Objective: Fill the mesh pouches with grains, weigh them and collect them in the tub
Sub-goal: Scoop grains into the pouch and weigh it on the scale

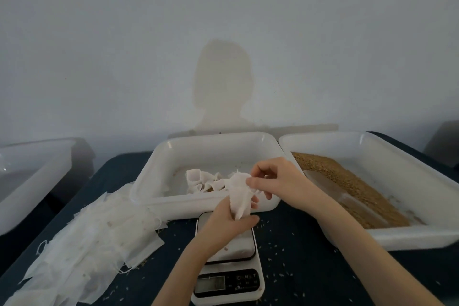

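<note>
- Our left hand (231, 221) grips the mesh pouch (239, 196) from below, above the scale (227, 273) — ready for weighing.
- Our right hand (273, 180) pinches its top — probably closing it.

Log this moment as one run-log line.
left hand: grips mesh pouch | right hand: pinches pouch top | above scale | grains in right tub

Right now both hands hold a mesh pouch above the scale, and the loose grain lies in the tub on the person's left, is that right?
Not quite: in the head view the grain lies in the tub on the right, not the left. Both hands, left hand and right hand, do hold the mesh pouch above the scale.
</note>
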